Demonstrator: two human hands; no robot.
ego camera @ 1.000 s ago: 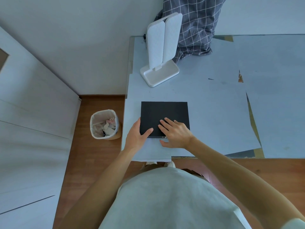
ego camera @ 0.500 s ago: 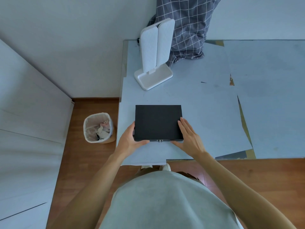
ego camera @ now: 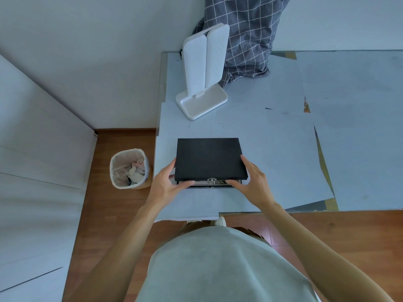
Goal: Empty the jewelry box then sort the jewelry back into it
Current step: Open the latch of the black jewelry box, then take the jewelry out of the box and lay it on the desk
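The black jewelry box [ego camera: 209, 159] lies flat on the pale surface [ego camera: 272, 149], close to its near edge, with its long axis running left to right and its clasp [ego camera: 211, 181] facing the person; the lid is raised a crack at the near side, so a thin pale gap shows under its front rim. The left hand [ego camera: 166, 184] grips the near-left corner, thumb curled under the front edge and fingers along the left side; the right hand [ego camera: 254, 182] mirrors it at the near-right corner, thumb tucked under the lid's rim. Both hands sit equally near, 1 at each end of the front edge, with the box just beyond them; judging by this, the hinge is along the far side, so the lid should swing up and away. A white stand [ego camera: 204, 83] rests well beyond, and a bin [ego camera: 129, 168] stands on the floor to the left.
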